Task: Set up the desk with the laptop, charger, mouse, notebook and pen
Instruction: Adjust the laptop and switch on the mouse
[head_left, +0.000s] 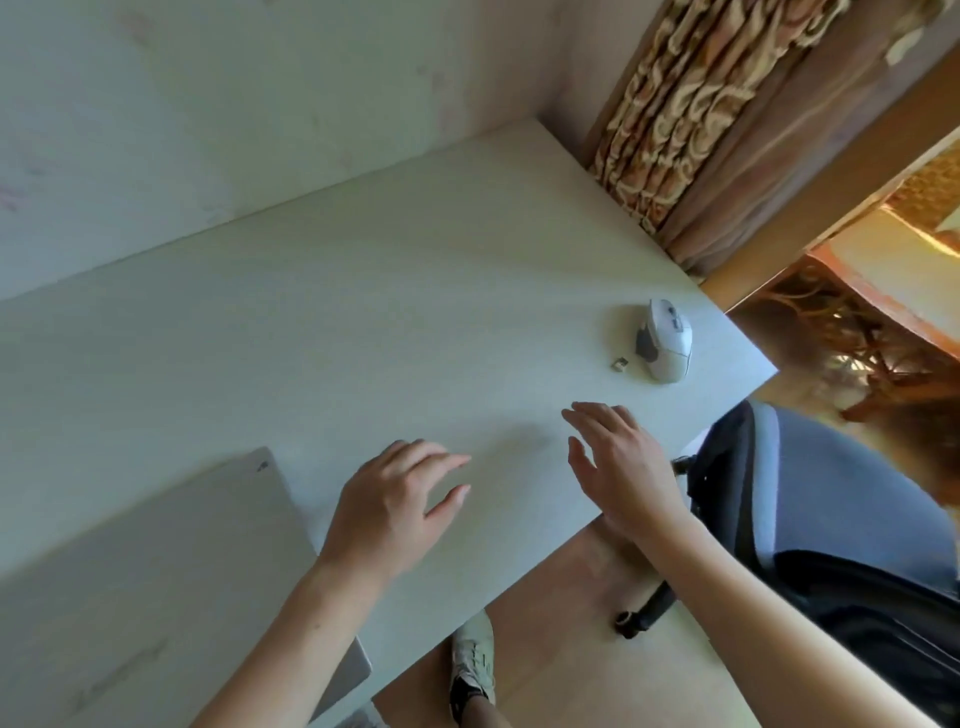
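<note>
Currently visible: two bare hands above a pale surface (363, 312).
Hidden or cut off: laptop (156, 561) runs out of the lower left edge of the view, and the left forearm covers part of its near corner.
Hard to make out: small object (618, 363) just beside the mouse; too small to identify.
Writing: a small dark mark sits at the laptop's far corner; unreadable.
Laptop: silver-grey, lid closed, lying flat at the near left of the surface.
Mouse (664, 340): white with grey side panel and grey buttons, resting near the right edge of the surface, well apart from the laptop.
Left hand (400, 501): released, fingers spread and relaxed, holding nothing, just right of the laptop.
Right hand (615, 462): released, fingers extended, holding nothing, between the left hand and the mouse.
Surroundings: office chair (831, 519) at right; patterned curtain (691, 104) beyond the surface; a shoe (472, 665) on the floor below.
</note>
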